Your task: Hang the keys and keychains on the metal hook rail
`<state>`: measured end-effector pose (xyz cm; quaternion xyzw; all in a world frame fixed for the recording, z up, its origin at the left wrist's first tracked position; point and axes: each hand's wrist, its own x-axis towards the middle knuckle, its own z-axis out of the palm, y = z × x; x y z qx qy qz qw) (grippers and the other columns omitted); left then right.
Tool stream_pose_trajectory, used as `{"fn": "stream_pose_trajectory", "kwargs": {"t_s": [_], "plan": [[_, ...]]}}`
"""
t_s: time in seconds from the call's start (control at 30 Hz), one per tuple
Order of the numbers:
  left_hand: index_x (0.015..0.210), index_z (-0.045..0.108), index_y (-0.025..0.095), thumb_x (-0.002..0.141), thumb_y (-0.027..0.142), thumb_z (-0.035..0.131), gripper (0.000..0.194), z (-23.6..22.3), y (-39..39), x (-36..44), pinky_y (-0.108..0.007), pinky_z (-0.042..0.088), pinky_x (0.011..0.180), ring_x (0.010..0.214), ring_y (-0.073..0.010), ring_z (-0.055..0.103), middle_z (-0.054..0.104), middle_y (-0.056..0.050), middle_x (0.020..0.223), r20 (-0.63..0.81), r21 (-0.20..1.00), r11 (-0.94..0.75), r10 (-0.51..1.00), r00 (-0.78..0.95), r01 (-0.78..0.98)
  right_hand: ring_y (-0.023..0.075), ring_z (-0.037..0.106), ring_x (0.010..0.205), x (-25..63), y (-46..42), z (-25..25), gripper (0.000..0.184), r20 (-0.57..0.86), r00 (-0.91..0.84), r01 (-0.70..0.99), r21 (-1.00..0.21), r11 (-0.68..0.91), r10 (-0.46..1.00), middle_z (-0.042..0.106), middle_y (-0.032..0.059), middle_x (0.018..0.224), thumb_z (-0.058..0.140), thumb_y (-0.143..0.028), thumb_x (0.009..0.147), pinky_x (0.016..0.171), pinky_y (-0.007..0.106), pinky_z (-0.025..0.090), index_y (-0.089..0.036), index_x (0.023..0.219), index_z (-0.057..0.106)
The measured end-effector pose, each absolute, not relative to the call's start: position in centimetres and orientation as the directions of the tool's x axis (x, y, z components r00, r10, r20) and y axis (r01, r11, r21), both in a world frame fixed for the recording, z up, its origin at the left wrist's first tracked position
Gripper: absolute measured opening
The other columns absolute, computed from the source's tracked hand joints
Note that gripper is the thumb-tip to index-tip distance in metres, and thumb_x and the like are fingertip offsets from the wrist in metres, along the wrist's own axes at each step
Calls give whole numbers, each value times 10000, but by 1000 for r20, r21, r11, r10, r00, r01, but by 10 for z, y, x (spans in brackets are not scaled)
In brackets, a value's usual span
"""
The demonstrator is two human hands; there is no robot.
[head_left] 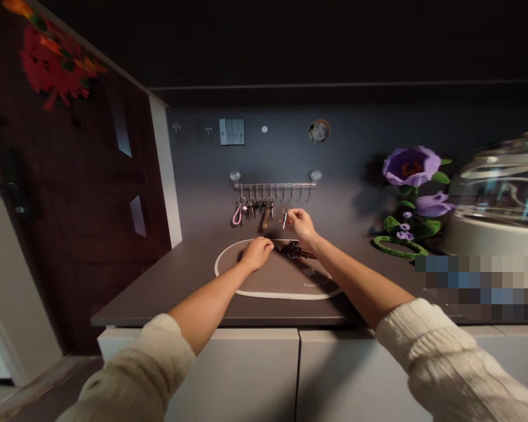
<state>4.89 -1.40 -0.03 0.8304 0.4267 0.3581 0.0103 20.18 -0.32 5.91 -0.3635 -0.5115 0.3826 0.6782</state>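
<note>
My right hand point(301, 225) is raised in front of the wall, just below the hook rail point(275, 186). Its thumb and fingers pinch a small key point(284, 219) with a ring at its top. Lower and to the left, my left hand point(257, 253) is closed over the brown mat point(286, 281), its fingertips pressed together; what they hold, if anything, is hidden. Beside those fingertips lies a dark bunch of keys point(294, 251) on the mat. Several key rings hang from the rail's left half, one with a pink loop point(237, 215) and one with a brown tag point(266, 218).
On the right of the dark counter point(149, 287) stand purple artificial flowers point(411, 167) with a green base, and a clear-lidded white appliance point(501, 217). White cabinet doors point(246, 369) lie below. A dark door point(70, 205) is at the left. A dark overhang runs above.
</note>
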Motion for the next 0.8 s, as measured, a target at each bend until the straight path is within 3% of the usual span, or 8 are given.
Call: {"fn": "stream_pose_trajectory", "kwargs": {"t_s": [0.13,0.27,0.8], "plan": [[829,663,162,818,220,444,227,-1,-15,50,-265,417,743,780,-152,556,644,-60,851,571,321,-625,727,382,711,73,545,538,196,10,83,83,393,205,-169,-888,428,896,489,-44,601,516,-192,781,531,222,497,-169,738,448],[837,662,165,820,219,437,231,-1,-15,50,-267,416,746,797,-157,558,643,-63,866,564,317,-619,732,382,719,54,520,490,188,22,101,123,361,266,-176,-894,413,894,482,-44,569,434,-109,816,510,202,490,-157,704,453],[835,664,170,826,220,444,226,1,-17,52,-261,420,761,799,-151,565,645,-56,874,550,299,-609,739,389,735,56,489,453,169,50,112,126,265,376,-144,-930,338,888,494,-32,528,455,-73,774,476,201,489,-138,673,493]]}}
